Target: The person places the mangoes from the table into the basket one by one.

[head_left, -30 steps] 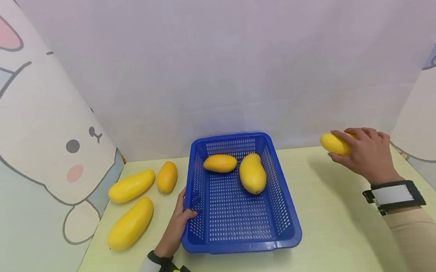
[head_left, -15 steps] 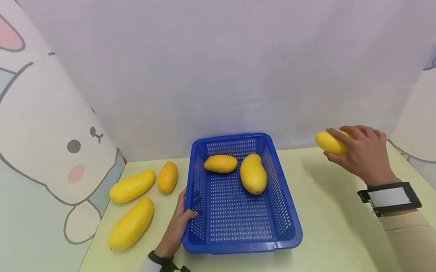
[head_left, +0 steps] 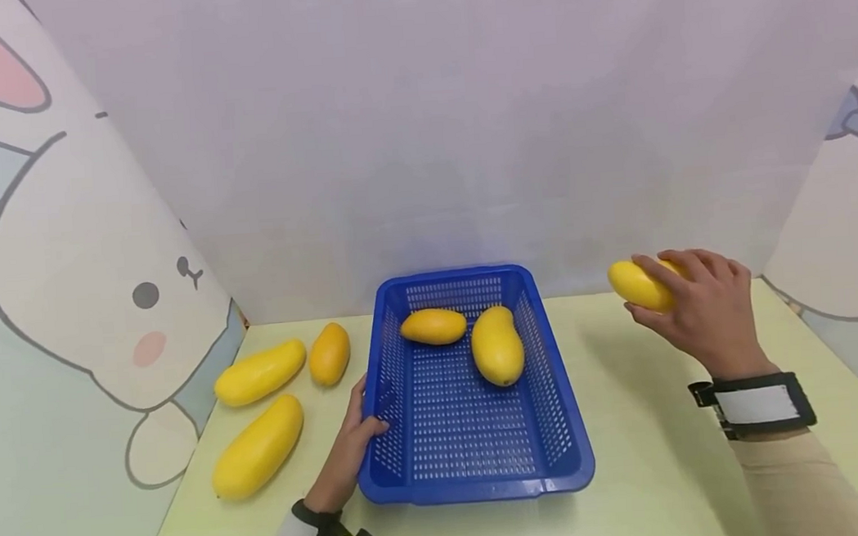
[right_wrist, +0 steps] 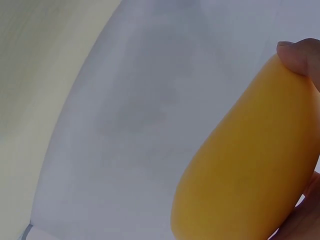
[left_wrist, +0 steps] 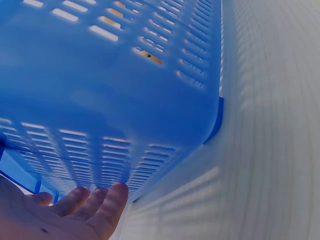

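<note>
My right hand grips a yellow mango above the table at the right, thumb below and fingers over the top. Close up in the right wrist view, the mango fills the lower right, its skin smooth. My left hand holds the left side of a blue perforated plastic basket, thumb over the rim. In the left wrist view the fingers lie along the basket's outer wall. Inside the basket are a small orange-yellow mango and a larger yellow mango.
Left of the basket, two long yellow mangoes, the upper mango and the lower mango, lie on the pale table with a smaller orange mango. A white back wall and rabbit-printed side panels enclose the table.
My right hand has drifted left toward the basket, carrying the mango. My left hand and the basket have stayed in place.
</note>
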Demonstrator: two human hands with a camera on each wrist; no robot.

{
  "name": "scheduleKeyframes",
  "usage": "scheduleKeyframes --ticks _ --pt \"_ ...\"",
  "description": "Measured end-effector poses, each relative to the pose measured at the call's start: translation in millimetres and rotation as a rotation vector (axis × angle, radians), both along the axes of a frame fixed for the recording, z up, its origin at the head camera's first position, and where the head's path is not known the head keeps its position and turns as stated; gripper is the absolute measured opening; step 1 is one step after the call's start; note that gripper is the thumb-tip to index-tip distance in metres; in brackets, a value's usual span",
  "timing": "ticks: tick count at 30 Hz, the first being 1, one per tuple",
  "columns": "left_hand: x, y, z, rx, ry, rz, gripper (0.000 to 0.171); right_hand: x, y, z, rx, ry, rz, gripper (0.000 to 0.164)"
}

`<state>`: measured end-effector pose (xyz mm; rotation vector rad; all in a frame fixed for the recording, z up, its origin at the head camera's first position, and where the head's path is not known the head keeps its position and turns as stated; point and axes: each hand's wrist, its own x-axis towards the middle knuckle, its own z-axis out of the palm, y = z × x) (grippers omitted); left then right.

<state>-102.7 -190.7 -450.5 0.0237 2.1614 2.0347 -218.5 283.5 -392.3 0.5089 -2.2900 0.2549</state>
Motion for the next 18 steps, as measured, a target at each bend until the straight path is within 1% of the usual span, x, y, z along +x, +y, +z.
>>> scheduleKeyframes --ticks 4,9,18 --pt "-0.5 0.4 -0.2 -0.008 0.002 -0.001 0.071 3.2 -3.2 2.5 0.006 -0.001 -0.007 0.067" --pt "-0.6 0.7 1.0 -0.025 0.011 -0.003 0.071 7.4 -8.3 5.8 -0.002 0.005 0.003 0.068" --pt "-0.8 0.8 -0.5 -0.011 0.002 0.004 0.071 12.8 -18.7 11.4 -0.015 0.033 0.036 0.069"
